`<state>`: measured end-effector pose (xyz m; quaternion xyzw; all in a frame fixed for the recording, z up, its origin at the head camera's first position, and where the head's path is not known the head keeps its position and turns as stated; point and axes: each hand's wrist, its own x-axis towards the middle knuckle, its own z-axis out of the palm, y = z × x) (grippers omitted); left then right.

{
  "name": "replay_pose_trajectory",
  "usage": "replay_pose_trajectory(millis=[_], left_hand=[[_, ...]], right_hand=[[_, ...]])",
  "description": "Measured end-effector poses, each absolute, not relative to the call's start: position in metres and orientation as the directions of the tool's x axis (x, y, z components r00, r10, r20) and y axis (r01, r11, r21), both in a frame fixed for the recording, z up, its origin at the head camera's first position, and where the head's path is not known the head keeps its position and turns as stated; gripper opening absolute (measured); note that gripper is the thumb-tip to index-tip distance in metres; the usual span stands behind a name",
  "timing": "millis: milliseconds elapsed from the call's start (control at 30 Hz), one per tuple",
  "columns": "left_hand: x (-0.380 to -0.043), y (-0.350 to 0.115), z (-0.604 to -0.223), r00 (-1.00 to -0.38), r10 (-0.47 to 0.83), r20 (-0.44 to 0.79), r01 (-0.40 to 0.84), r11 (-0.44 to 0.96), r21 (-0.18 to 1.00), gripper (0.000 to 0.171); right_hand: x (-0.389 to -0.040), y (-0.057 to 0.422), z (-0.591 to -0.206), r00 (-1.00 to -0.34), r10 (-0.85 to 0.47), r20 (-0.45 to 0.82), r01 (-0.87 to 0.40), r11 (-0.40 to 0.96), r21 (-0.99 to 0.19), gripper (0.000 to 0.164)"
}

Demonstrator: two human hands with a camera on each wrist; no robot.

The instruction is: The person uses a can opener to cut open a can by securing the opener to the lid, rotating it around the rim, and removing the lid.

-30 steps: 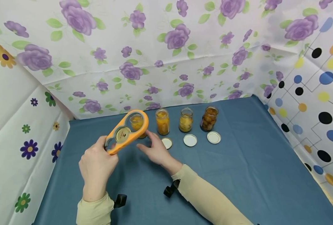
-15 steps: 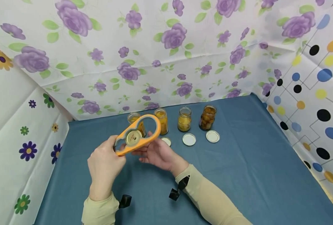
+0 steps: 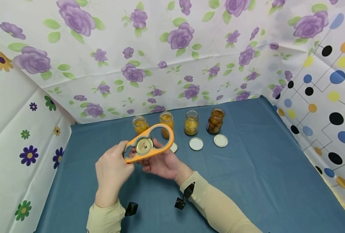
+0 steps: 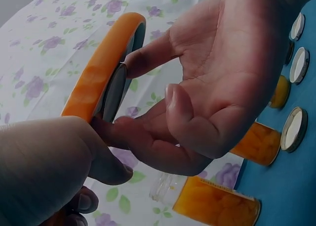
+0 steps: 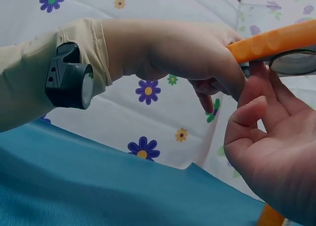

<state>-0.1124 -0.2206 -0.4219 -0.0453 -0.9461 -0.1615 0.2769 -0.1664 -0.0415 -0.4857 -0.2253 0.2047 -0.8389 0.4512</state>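
My left hand point(image 3: 114, 170) grips the end of an orange jar opener point(image 3: 157, 151) with a grey inner lining, raised above the table. A gold jar lid point(image 3: 144, 145) sits in the opener's middle opening, printed side up. From below, my right hand point(image 3: 166, 165) pinches that lid between thumb and fingers, palm turned upward. The left wrist view shows the right thumb at one edge of the lid point(image 4: 114, 90) and fingers at the opposite edge. Behind the opener stands an open jar of yellow-orange fruit point(image 3: 139, 123), partly hidden by it.
To its right stand a jar of orange fruit point(image 3: 167, 119), a jar of pale yellow pieces point(image 3: 191, 126) and a jar of dark brown pieces point(image 3: 215, 123), all uncovered. Before them lie three lids, white inside up: a partly covered lid point(image 3: 174, 148), a middle lid point(image 3: 196, 144) and a right lid point(image 3: 220, 140).
The opener with the gold lid has moved right and slightly down, away from the leftmost jar. My right hand has turned palm up and come under the lid to pinch it.
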Motion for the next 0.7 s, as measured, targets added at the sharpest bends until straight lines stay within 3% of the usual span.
replay_pose_trajectory(millis=[333, 500, 600, 700], left_hand=[[-0.1115, -0.2222, -0.4247, -0.835, 0.027, 0.55, 0.215, 0.935, 0.28, 0.027], [-0.1126, -0.2254, -0.4243, -0.826, 0.062, 0.56, 0.268, 0.918, 0.294, 0.033], [-0.1121, -0.2272, -0.4228, -0.822, 0.048, 0.568, 0.269, 0.911, 0.313, 0.038], [-0.1109, -0.2302, -0.4222, -0.812, 0.012, 0.584, 0.258, 0.904, 0.341, 0.043]], right_hand=[[-0.1655, -0.0422, -0.4855, -0.512, -0.842, 0.169, 0.663, -0.512, -0.547, 0.066], [-0.166, -0.0429, -0.4848, -0.559, -0.818, 0.134, 0.61, -0.515, -0.602, 0.058], [-0.1688, -0.0429, -0.4869, -0.633, -0.768, 0.096, 0.489, -0.492, -0.72, 0.048], [-0.1742, -0.0407, -0.4925, -0.75, -0.658, 0.061, 0.223, -0.339, -0.914, 0.039]])
